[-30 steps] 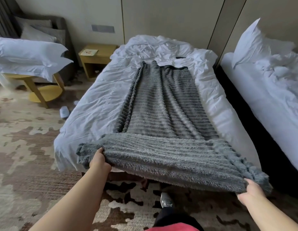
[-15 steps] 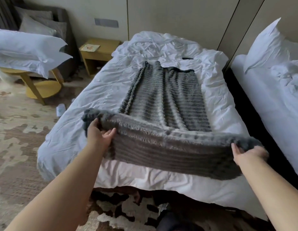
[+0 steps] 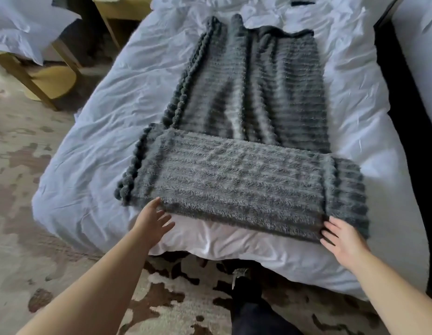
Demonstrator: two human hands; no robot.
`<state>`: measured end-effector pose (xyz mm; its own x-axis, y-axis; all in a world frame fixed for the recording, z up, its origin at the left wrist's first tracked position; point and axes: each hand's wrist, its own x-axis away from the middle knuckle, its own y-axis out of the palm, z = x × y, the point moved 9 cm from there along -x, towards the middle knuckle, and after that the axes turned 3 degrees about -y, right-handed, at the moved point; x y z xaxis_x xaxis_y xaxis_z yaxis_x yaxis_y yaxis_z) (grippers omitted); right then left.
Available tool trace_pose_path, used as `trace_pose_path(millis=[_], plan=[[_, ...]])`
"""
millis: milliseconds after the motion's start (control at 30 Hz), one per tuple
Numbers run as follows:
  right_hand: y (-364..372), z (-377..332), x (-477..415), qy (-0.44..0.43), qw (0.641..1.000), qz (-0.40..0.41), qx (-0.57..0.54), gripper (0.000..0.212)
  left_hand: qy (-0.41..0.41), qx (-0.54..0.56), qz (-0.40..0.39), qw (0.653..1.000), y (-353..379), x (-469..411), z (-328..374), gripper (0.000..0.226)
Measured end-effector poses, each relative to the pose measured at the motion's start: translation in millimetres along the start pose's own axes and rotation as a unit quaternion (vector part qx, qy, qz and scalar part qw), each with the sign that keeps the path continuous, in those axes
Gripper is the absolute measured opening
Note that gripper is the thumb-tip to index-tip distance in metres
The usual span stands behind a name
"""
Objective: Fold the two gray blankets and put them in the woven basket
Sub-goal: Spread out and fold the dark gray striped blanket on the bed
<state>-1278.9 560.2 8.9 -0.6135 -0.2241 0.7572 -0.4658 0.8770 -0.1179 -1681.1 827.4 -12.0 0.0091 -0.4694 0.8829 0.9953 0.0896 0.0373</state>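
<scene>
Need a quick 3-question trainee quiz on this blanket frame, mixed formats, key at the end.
1. True or false: the gray blanket lies on the white bed with its near end folded back over itself.
2. Multiple choice: the left hand is A) gripping a pillow, B) open at the fold's near edge, C) out of view.
3. Fill in: the right hand is open at the fold's near ____ corner.

Key: 1 true; 2 B; 3 right.

Left hand (image 3: 153,220) flat, fingers spread, right hand (image 3: 341,239) likewise, arms outstretched
</scene>
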Motion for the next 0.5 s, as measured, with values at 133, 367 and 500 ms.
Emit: trace_pose_path(millis=[133,367,500], plan=[[-16.1,30.7,-7.1,0.023,0.998,0.038,-0.033,0.043,-0.033,0.02,-0.001,0.999,-3.2,-11.1,-26.5,0.055],[-2.1,84.9,-7.0,0.117,0.988,0.036,-0.099,0.051,-0.037,0.101,-0.01,0.994,-9.7,-33.3,-26.5,0.07],[12.7,96.8,-14.8,0.122,0.977,0.015,-0.177,0.06,-0.027,0.148,0.01,0.989,-11.7,-54.6,-3.7,0.077]])
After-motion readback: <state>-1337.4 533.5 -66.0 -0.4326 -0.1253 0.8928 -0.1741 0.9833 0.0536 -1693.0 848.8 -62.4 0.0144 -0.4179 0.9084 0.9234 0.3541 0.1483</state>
